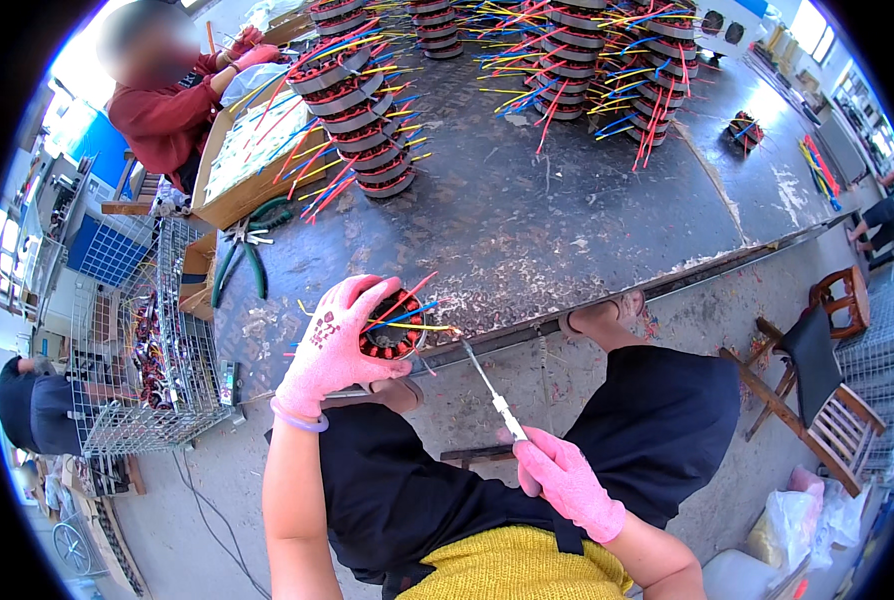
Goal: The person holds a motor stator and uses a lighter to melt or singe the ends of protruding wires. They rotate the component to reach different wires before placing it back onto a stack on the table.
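My left hand (335,340), in a pink glove, is closed around a motor stator (392,325) at the table's near edge. Red windings show inside the stator's ring, and red, blue and yellow wires stick out of it. My right hand (570,480), gloved in pink too, grips a slender tool (502,405) with a white handle and a long thin metal shaft. The tool's tip points up and left, close to the wire ends on the stator's right side. Whether the tip touches a wire I cannot tell.
Tall stacks of stators (357,120) stand along the dark table (527,220), wires jutting out. Pliers (242,250) lie at the left beside a cardboard box (232,200). A wire basket (157,350) stands left, a wooden chair (812,390) right. Across the table sits another person (167,115).
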Action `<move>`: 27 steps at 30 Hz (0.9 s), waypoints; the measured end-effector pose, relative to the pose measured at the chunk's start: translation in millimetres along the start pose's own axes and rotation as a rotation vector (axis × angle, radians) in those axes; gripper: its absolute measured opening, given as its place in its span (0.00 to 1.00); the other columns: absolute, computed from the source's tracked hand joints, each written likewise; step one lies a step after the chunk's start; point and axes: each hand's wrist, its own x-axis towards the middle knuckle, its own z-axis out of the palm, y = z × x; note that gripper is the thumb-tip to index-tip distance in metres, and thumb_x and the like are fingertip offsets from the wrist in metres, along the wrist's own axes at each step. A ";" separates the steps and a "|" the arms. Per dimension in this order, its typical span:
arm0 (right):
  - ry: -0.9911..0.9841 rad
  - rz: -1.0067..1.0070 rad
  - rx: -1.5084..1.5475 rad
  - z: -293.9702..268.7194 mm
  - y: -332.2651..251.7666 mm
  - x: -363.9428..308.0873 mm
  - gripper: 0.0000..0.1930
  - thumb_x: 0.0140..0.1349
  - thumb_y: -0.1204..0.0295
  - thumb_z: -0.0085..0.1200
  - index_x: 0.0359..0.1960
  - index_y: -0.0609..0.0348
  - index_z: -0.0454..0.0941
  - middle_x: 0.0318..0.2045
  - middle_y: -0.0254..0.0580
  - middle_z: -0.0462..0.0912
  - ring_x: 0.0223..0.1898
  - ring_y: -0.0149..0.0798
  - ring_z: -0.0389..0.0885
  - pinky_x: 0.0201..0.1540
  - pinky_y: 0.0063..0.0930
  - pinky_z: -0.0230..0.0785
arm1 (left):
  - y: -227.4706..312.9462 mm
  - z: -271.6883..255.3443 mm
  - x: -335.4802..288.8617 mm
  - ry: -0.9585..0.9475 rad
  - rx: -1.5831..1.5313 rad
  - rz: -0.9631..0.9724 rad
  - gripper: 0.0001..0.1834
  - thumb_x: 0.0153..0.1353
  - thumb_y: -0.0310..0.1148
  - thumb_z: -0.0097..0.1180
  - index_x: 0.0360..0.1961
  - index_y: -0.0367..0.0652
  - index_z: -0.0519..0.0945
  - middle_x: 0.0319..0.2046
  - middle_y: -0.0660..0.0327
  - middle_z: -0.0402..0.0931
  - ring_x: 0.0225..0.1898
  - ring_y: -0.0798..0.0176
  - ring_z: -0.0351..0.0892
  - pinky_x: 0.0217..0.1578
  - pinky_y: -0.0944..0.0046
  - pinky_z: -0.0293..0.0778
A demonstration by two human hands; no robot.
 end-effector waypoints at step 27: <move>-0.007 -0.044 -0.062 -1.4 -2.2 0.3 0.20 0.77 0.64 0.45 0.61 0.65 0.74 0.22 0.29 0.71 0.24 0.23 0.65 0.28 0.20 0.59 | 0.6 2.3 1.6 0.014 0.015 0.004 0.53 0.30 0.41 0.80 0.64 0.41 0.73 0.59 0.50 0.70 0.63 0.43 0.69 0.64 0.49 0.65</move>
